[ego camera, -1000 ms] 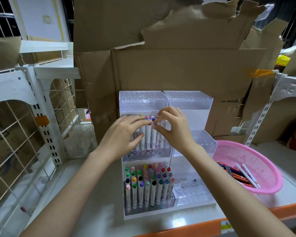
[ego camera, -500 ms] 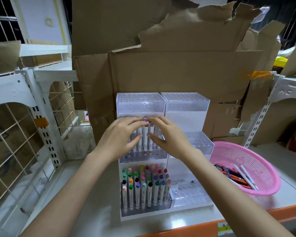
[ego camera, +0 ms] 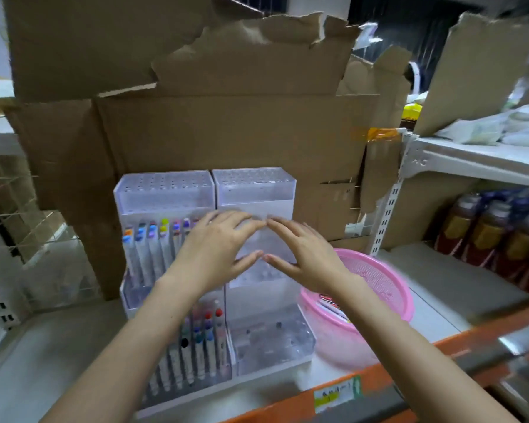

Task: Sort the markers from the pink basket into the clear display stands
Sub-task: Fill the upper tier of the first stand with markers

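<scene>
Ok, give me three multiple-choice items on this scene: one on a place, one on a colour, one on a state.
1. Where is the basket relative to the stands?
A) left of them
B) right of them
C) on top of them

2. What colour is the shelf's front edge?
A) orange
B) green
C) blue

3. What are the left hand and right hand doing?
A) each grips a marker
B) both are open and hold nothing
C) both rest in the basket

Answers: 1 B, it sits on the shelf to their right; 2 A, the edge is plainly orange; 3 B, the fingers are straight and empty, in front of the stands.
</scene>
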Action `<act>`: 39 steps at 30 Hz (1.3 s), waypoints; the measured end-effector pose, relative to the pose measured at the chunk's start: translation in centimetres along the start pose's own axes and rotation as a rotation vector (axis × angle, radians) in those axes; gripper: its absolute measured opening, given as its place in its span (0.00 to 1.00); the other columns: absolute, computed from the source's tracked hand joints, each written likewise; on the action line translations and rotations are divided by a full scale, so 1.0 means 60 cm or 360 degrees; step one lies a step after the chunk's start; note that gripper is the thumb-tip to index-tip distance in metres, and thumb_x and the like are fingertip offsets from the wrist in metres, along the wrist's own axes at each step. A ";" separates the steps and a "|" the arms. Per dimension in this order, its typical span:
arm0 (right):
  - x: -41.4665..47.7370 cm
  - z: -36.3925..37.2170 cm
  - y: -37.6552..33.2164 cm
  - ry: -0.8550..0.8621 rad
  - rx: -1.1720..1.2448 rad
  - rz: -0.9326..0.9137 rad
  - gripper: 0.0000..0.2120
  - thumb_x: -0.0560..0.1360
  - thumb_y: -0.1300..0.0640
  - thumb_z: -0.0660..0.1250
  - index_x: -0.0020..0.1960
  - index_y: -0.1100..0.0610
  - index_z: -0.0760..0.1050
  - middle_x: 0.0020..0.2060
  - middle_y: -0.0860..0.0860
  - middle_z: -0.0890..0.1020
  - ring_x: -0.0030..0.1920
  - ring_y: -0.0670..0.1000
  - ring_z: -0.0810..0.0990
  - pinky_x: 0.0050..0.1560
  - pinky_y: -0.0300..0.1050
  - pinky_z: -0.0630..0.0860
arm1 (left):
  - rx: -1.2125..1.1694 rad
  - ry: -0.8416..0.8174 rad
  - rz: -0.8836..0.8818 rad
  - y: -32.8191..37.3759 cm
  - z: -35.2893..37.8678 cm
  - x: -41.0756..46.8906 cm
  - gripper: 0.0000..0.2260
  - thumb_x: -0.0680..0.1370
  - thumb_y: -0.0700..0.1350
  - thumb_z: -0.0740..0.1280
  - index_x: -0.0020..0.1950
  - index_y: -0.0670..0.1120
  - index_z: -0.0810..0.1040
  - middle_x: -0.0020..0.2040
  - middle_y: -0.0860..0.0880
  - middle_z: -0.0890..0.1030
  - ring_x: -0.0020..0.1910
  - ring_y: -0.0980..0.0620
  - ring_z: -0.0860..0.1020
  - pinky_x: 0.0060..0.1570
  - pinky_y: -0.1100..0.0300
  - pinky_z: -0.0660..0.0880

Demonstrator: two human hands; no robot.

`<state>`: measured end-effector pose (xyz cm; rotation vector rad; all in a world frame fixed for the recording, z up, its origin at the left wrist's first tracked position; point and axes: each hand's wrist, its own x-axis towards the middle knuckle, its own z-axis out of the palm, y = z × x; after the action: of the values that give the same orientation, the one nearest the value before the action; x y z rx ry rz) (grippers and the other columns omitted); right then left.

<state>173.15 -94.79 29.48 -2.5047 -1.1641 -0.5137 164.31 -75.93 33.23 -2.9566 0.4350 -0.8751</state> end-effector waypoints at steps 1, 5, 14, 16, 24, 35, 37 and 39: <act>-0.015 -0.005 0.021 -0.0014 -0.0016 0.0036 0.32 0.76 0.33 0.53 0.76 0.48 0.58 0.74 0.48 0.65 0.71 0.51 0.66 0.71 0.55 0.63 | -0.0031 -0.0019 0.0043 0.020 0.012 0.015 0.24 0.74 0.60 0.55 0.64 0.51 0.75 0.58 0.49 0.79 0.57 0.47 0.78 0.58 0.52 0.72; -0.082 -0.029 0.105 -0.0112 -0.0102 0.0211 0.30 0.78 0.40 0.60 0.76 0.48 0.58 0.74 0.49 0.65 0.71 0.52 0.65 0.70 0.51 0.63 | -0.0141 -0.0023 0.0163 0.107 0.066 0.074 0.19 0.72 0.58 0.59 0.62 0.55 0.71 0.58 0.49 0.80 0.56 0.47 0.78 0.57 0.51 0.73; -0.184 -0.018 0.261 -0.0458 -0.0095 0.0461 0.28 0.78 0.44 0.61 0.76 0.46 0.57 0.73 0.46 0.64 0.71 0.49 0.64 0.63 0.44 0.67 | -0.0200 -0.0343 0.0255 0.243 0.216 0.141 0.25 0.72 0.56 0.69 0.66 0.50 0.73 0.64 0.47 0.77 0.63 0.47 0.75 0.61 0.52 0.71; -0.188 -0.002 0.282 -0.0591 -0.0082 0.0517 0.28 0.78 0.45 0.61 0.76 0.46 0.57 0.73 0.47 0.64 0.70 0.51 0.66 0.61 0.47 0.70 | -0.0187 -0.0577 0.0134 0.255 0.251 0.144 0.26 0.76 0.57 0.63 0.72 0.50 0.66 0.71 0.47 0.69 0.70 0.47 0.67 0.67 0.54 0.65; -0.159 0.062 0.323 -0.0759 -0.0064 0.0637 0.19 0.76 0.57 0.67 0.66 0.55 0.71 0.61 0.55 0.75 0.59 0.56 0.75 0.57 0.50 0.74 | -0.0150 -0.1133 -0.0405 0.264 0.334 0.137 0.21 0.74 0.53 0.67 0.65 0.47 0.72 0.59 0.44 0.73 0.58 0.45 0.72 0.57 0.53 0.71; -0.150 0.096 0.341 -0.0802 0.0136 0.0633 0.08 0.72 0.61 0.68 0.50 0.54 0.77 0.51 0.54 0.80 0.52 0.56 0.77 0.47 0.49 0.74 | -0.0390 -0.1045 -0.0658 0.281 0.366 0.155 0.09 0.73 0.41 0.67 0.53 0.44 0.76 0.52 0.44 0.79 0.52 0.43 0.78 0.47 0.52 0.73; -0.150 0.099 0.342 -0.0797 0.0162 0.0641 0.07 0.72 0.60 0.68 0.49 0.54 0.77 0.49 0.54 0.80 0.51 0.56 0.78 0.48 0.49 0.75 | -0.0453 -0.0984 -0.0686 0.288 0.374 0.157 0.10 0.74 0.40 0.67 0.55 0.45 0.75 0.54 0.44 0.77 0.54 0.43 0.76 0.50 0.51 0.73; -0.149 0.101 0.343 -0.0783 0.0186 0.0651 0.06 0.72 0.60 0.67 0.49 0.55 0.78 0.48 0.54 0.81 0.50 0.55 0.78 0.48 0.49 0.76 | -0.0528 -0.0895 -0.0706 0.292 0.378 0.160 0.16 0.74 0.37 0.67 0.61 0.45 0.73 0.57 0.44 0.73 0.56 0.43 0.75 0.53 0.53 0.72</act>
<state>184.88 -110.61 17.15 -2.7361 -0.7513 0.2830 179.71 -96.54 17.42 -3.4666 -0.1220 0.0708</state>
